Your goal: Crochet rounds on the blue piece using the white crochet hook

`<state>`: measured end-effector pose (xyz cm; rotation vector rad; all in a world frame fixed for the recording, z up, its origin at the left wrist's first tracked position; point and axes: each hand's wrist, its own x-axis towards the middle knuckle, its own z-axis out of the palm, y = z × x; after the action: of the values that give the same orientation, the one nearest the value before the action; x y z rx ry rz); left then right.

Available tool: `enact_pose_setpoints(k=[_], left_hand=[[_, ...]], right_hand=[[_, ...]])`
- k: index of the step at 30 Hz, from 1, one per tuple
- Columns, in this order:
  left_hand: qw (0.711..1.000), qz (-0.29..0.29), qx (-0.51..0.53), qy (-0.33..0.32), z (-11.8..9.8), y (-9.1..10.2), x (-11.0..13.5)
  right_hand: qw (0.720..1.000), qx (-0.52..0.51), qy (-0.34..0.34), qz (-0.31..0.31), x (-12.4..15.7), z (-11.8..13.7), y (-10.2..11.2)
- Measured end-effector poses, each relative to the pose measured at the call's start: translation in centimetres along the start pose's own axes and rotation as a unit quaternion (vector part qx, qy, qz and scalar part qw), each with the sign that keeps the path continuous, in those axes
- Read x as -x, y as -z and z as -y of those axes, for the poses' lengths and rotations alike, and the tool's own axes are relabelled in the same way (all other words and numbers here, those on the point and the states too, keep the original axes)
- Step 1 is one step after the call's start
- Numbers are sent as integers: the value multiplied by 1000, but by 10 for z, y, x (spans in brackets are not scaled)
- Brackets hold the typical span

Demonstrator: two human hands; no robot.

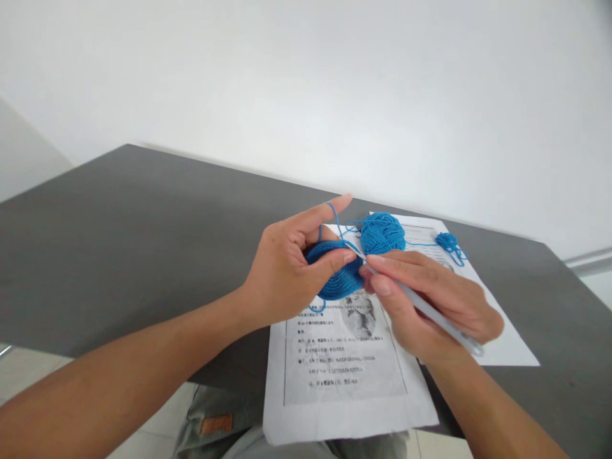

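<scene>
My left hand [296, 261] pinches a blue crocheted piece [342, 284] between thumb and fingers. A strand of blue yarn [336, 217] loops over its raised index finger and runs down to the edge of the piece. Held like a pen in my right hand [425, 293] is a crochet hook [437, 319] with a light grey handle. Its metal tip meets the top edge of the crochet beside my left thumb. Behind the hands sits a ball of blue yarn [382, 233], with strands trailing from it.
Printed sheets lie under the work: one sheet [344, 414] overhangs the front edge, another sheet [507, 341] lies to the right. A small tangle of blue yarn [448, 242] rests on the right sheet. The dark grey table [143, 242] meets a white wall [306, 89] behind.
</scene>
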<state>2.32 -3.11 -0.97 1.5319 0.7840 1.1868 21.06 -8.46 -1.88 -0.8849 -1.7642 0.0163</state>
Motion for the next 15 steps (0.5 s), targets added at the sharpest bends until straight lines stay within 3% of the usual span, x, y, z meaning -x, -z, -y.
enact_pose_setpoints(k=[2,6,15], left_hand=[[999,18,26,25,-2,0,-1],[996,46,57,53,-4,1,-3],[990,68,96,79,-6,2,-2]], right_hand=[[990,-112,-80,-25,1,-1,-1],[940,-264,-205,-64,1,-2,-4],[888,-367,-272,-59,-10,-3,-5]])
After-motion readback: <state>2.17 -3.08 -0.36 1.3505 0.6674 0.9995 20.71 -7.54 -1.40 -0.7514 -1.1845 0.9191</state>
